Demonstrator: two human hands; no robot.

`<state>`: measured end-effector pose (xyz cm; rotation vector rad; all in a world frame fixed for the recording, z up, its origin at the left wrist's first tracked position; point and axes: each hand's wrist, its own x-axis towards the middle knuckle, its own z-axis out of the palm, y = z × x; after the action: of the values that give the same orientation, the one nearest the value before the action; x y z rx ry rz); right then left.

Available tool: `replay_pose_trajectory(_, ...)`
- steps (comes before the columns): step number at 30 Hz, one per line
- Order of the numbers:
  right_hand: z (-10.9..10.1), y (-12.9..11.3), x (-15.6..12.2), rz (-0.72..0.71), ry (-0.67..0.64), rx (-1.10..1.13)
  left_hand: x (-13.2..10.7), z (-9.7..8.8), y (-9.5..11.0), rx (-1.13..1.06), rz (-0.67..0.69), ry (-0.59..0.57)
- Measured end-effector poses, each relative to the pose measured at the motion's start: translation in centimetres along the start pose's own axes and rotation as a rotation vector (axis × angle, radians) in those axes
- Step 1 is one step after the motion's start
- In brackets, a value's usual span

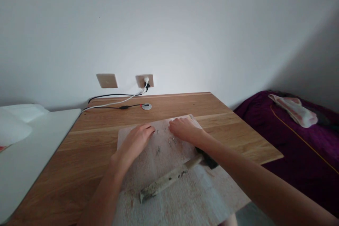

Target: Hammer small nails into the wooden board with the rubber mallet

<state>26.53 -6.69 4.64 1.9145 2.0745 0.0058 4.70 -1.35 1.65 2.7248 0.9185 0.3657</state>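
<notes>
Seen from the wearer's head, looking down: two bare hands work at the far end of a pale board [185, 197] lying on a wooden desk [87, 148]. The left hand [141, 132] rests near the board's far left part, fingers curled inward; the right hand [182, 127] lies across from it, fingers folded down. The hands are apart, and whether either pinches anything cannot be told, since the fingertips are hidden or too small. Between and just below them are small metal nails [158, 149], some in a little cluster, a couple apparently upright near the far edge. A hammer [178, 174] lies slantwise across the board, its worn handle toward the lower left, its dark head partly behind the right forearm.

What could go wrong, as a judgement: a sweep of the right forearm could knock the hammer, which might slide and scatter the nails. A tilt of the board could set them rolling too. Fingers so close to the points could be pricked, and any blow struck with them there could bruise them.

Behind, two cables run over the desk's far side, near a socket [144, 81] with plugs in it. No brand, label or writing can be read; a faint mark on the other wall plate [107, 81] is too small to make out.
</notes>
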Motion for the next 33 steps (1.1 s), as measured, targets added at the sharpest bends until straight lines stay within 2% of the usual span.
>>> replay_pose_trajectory(7, -1.0, -1.0, -1.0, -0.083, 0.024, -0.036, 0.4, -0.6, 0.7, 0.105, -0.058, -0.050)
replay_pose_trajectory(11, -0.7, -0.9, -1.1, -0.117, 0.088, -0.016, 0.4, -0.4, 0.4, 0.152, -0.071, 0.043)
replay_pose_trajectory(13, -0.7, -0.6, -1.3, -0.112, 0.115, 0.011, 0.1, -0.3, 0.2, 0.080, -0.064, 0.086)
replay_pose_trajectory(17, -1.1, 0.4, -2.9, -0.141, 0.085, 0.135, -0.7, -0.3, 0.3, -0.146, -0.006, -0.008)
replay_pose_trajectory(21, -1.0, 0.7, -4.7, -0.288, -0.027, 0.308, -1.1, -0.1, 0.6, -0.153, -0.027, -0.069)
replay_pose_trajectory(24, -0.8, 0.2, -4.6, -0.222, 0.017, 0.338, -0.8, 0.3, 0.7, -0.126, -0.026, -0.018)
replay_pose_trajectory(28, -0.4, -0.9, -2.7, -0.063, 0.121, 0.270, 0.3, 0.5, 0.8, -0.070, 0.058, 0.017)
replay_pose_trajectory(33, 0.4, -1.9, -0.1, -0.059, 0.135, 0.168, 1.3, 0.7, 0.6, -0.019, 0.108, 0.023)
